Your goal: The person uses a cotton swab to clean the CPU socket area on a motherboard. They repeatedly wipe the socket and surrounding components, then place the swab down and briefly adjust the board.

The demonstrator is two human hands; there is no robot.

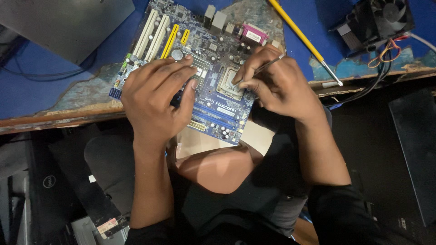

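- Head view, centre of the frame: your left hand [156,97] lies flat on the blue circuit board [213,59], fingers pressed together and pointing toward the upper right, palm holding the board down.
- Your right hand [277,84] is curled, its fingertips pinching a thin metal tool [261,70]; the tip rests at the square metal socket [230,85] near the middle of the board.
- The board sits on the worn blue table [45,97], its lower corner hanging past the table edge over your lap.
- Progress, as a judgement: the socket looks bare, with no cooler over it, and the work at the socket appears to be under way; whether anything in it is already freed or seated cannot be told, since your fingers hide part of it.
- Pose: both forearms rise from the bottom of the frame and converge on the board, wrists bent slightly inward.
- Upper right of the frame: a yellow-handled screwdriver [299,34] lies slantwise on the table, well apart from a black fan [377,20] with coloured wires.
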